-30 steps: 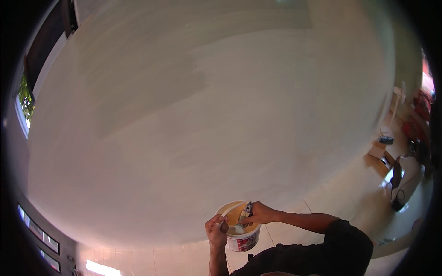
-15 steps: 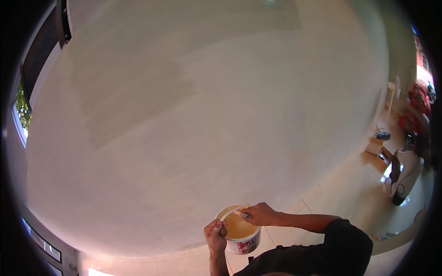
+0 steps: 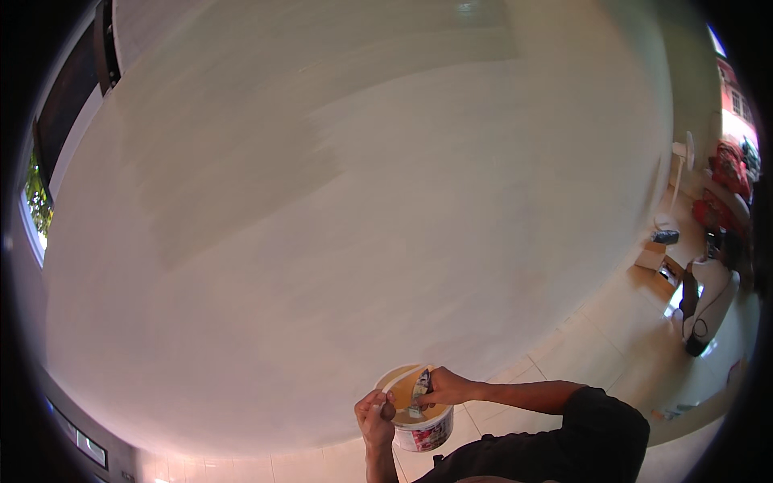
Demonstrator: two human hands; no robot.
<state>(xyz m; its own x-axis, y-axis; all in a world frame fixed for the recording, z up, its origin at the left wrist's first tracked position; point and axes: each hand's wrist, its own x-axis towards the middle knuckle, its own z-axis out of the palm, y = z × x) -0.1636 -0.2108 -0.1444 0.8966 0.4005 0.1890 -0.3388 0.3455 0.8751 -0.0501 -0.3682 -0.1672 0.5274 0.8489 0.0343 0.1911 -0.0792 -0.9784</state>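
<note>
A white bucket [image 3: 425, 435] with a coloured label holds yellowish-cream paint [image 3: 399, 402]. My left hand [image 3: 374, 417] is closed around the bucket's pale bail handle [image 3: 400, 379] at its left side. My right hand [image 3: 448, 387] grips a paintbrush [image 3: 420, 385] over the bucket's mouth. The bristles point down into the bucket near its right inner side; whether they touch the paint I cannot tell. In front of me rises a large pale wall [image 3: 419, 209] with a darker greenish-beige coated area [image 3: 233, 185] at its upper left and top.
Light floor tiles [image 3: 584, 346] run along the wall's base. At the right lie an open cardboard box [image 3: 654, 259], a long white object with a dark cord [image 3: 713, 298] and red items [image 3: 729, 169]. A window [image 3: 37, 189] is at the far left.
My right hand has turned the paintbrush from lying nearly level by the handle to pointing down into the bucket. My left hand stays on the handle, and the view has shifted slightly.
</note>
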